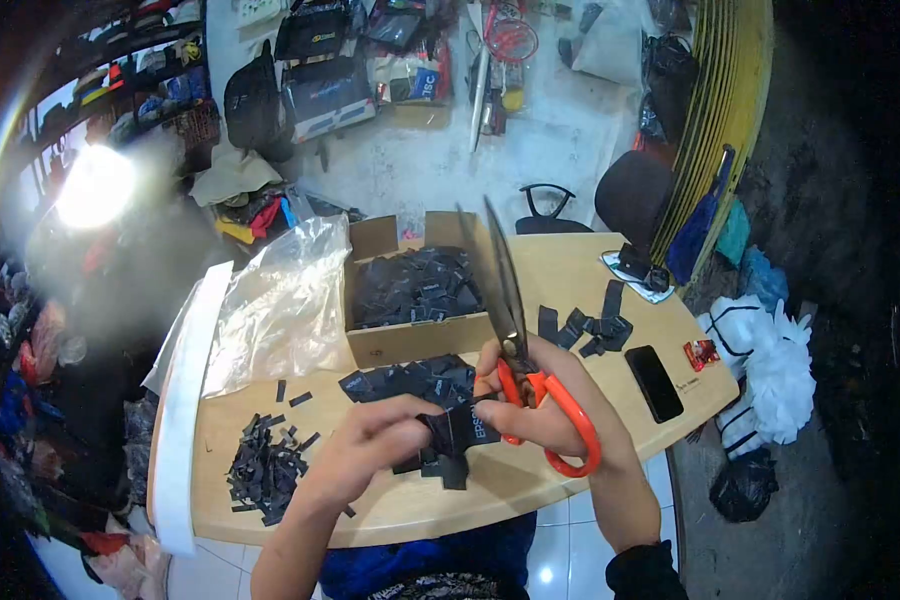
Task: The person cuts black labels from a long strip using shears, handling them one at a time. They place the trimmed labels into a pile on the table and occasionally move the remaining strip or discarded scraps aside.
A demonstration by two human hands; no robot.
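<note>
Large scissors with red-orange handles rest in my right hand, their open blades pointing up and away. That hand also pinches the right part of a black fabric label with pale lettering. My left hand is closed on the label's left part. Under and behind my hands lies a pile of black labels on the wooden table. Small black scraps form a heap left of my left hand. Beyond them, an open cardboard box holds many black pieces.
Clear plastic and a long white strip lie at the table's left. Toward the right are more black labels, a black phone and a red packet. An office chair stands behind the table.
</note>
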